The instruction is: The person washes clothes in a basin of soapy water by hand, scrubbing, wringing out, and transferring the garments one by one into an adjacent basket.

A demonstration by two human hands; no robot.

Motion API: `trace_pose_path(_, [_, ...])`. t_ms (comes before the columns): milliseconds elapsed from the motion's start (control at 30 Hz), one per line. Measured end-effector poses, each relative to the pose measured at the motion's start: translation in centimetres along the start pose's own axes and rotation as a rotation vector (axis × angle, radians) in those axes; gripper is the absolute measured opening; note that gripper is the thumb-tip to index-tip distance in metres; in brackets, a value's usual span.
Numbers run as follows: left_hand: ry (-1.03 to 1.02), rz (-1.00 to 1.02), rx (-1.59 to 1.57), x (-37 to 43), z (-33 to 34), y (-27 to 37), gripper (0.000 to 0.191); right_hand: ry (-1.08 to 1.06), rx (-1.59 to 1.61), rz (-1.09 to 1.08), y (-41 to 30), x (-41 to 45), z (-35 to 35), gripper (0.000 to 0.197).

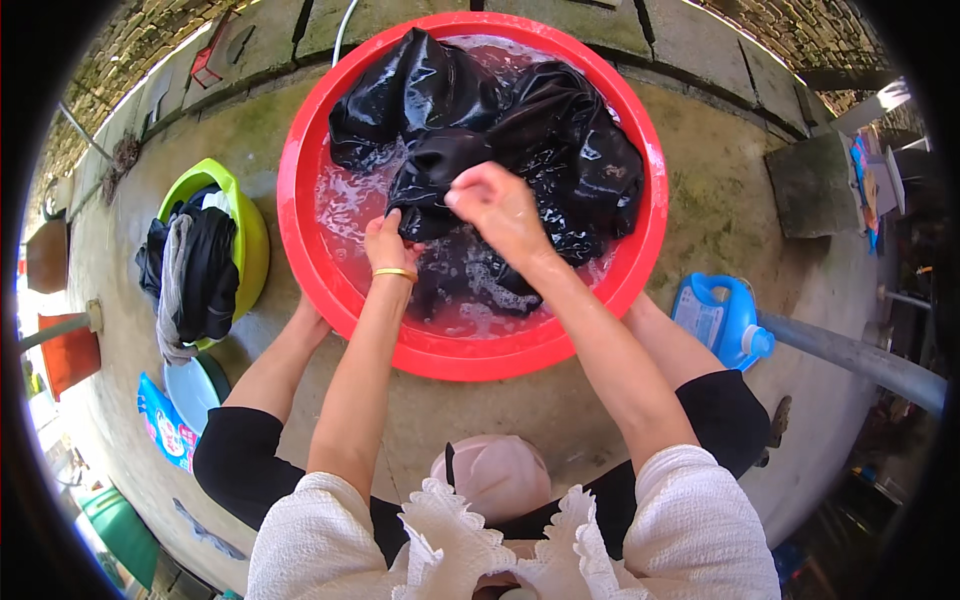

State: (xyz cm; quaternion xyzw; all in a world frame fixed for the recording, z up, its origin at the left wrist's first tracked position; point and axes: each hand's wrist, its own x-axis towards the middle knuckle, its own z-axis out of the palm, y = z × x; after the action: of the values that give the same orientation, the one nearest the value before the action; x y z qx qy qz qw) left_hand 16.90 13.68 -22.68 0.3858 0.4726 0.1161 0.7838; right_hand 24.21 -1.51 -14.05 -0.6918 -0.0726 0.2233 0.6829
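Note:
A wide red plastic basin point(304, 262) of sudsy water stands before me. Wet black fabric point(555, 150), shiny in places, fills much of it and bulges above the water at the far side. My left hand point(391, 244), with a gold-coloured bangle at the wrist, pinches an edge of this fabric left of the basin's middle. Over the same gathered part is my right hand point(499, 210), fingers curled and slightly blurred. Whether those fingers grip any cloth cannot be made out.
Left stands a lime-green tub point(255, 255) heaped with dark and grey clothes point(206, 262). Near it are a pale blue basin point(191, 390) and a detergent bag point(165, 427). A blue detergent jug point(720, 319) and a metal pole point(847, 356) are at right. Concrete slabs point(555, 26) edge the far side.

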Motion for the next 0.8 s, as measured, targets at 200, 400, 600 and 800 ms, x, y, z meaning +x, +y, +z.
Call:
trace_pose_path(200, [0.086, -0.319, -0.242, 5.5, -4.7, -0.4, 0.011, 0.023, -0.032, 0.244, 7.5, -1.0, -0.9, 0.014])
trace_pose_path(400, [-0.031, -0.273, -0.071, 5.5, -6.3, 0.3, 0.027, 0.264, -0.35, 0.04, 10.1, 4.7, -0.7, 0.029])
trace_pose_path(600, [-0.245, -0.201, -0.084, 2.9, -3.0, 1.0, 0.029, -0.21, -0.426, 0.377, 8.4, 6.5, 3.4, 0.035])
trace_pose_path(800, [-0.331, 0.086, 0.053, -2.3, -0.9, 5.5, 0.038, -0.131, -0.129, 0.533, 2.2, 2.9, -0.3, 0.026])
